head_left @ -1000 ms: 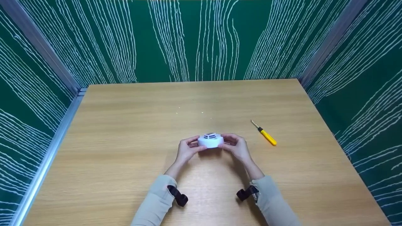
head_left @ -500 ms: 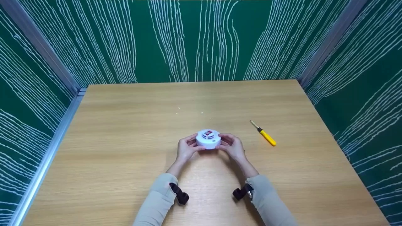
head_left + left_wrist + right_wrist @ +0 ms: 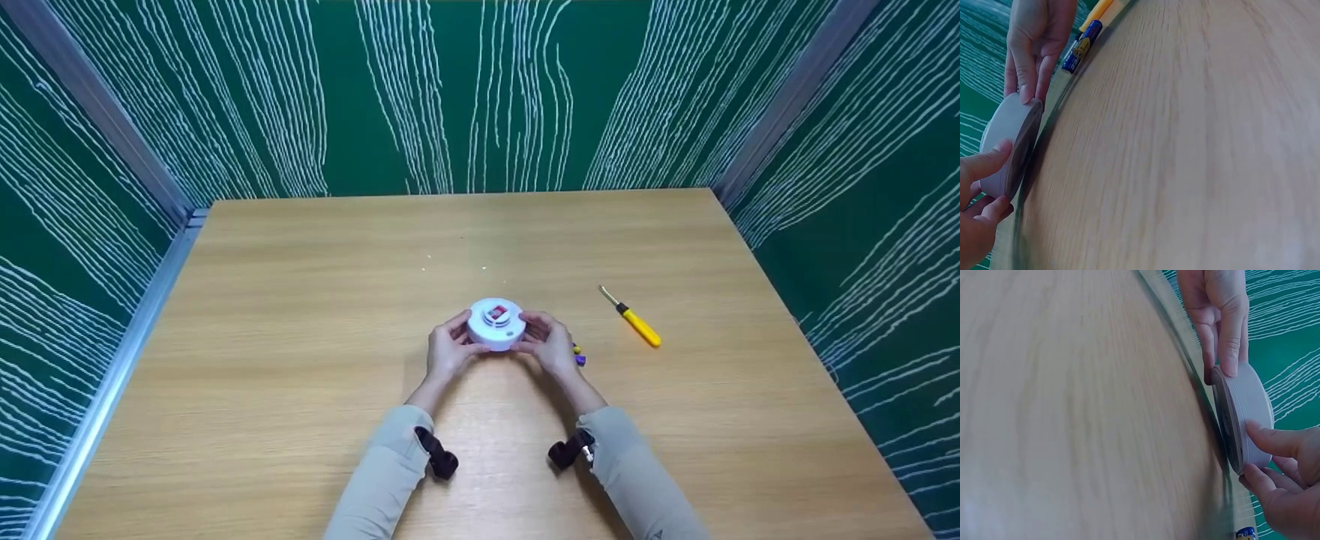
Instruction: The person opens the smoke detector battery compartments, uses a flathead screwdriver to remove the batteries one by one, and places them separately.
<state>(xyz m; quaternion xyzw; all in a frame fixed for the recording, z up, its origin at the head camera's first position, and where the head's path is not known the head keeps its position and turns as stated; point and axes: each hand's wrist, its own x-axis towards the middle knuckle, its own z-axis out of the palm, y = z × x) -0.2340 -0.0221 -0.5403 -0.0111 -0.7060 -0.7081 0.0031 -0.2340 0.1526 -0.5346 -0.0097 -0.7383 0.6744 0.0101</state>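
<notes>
Two pale-sleeved forearms reach in from the near edge of a wooden table (image 3: 300, 360), each wearing a black wrist strap. Near the middle of the table, the person's left hand (image 3: 448, 351) and right hand (image 3: 551, 346) hold a round white smoke detector (image 3: 495, 325) between them, fingers and thumbs curled against its rim from opposite sides. The detector's vented top, with a red mark at its centre, faces up toward the head camera. The wrist views show it tipped on edge, its flat base turned toward the tabletop, with a left thumb (image 3: 985, 160) laid across the rim and a right fingertip (image 3: 1266, 439) pressed to the white housing; whether its lower edge touches the wood cannot be told from these pictures.

Just beside the right hand, on its outer side, a small battery (image 3: 1079, 48) with a blue and yellow wrapper lies on the table; from the head camera only a sliver of it shows past the knuckles.

Farther right and slightly beyond, well apart from the hands, a yellow-handled screwdriver (image 3: 636, 324) lies flat, its metal tip pointing toward the far left corner.

Green panels (image 3: 465, 90) streaked with white lines enclose the table on the far, left and right sides.
</notes>
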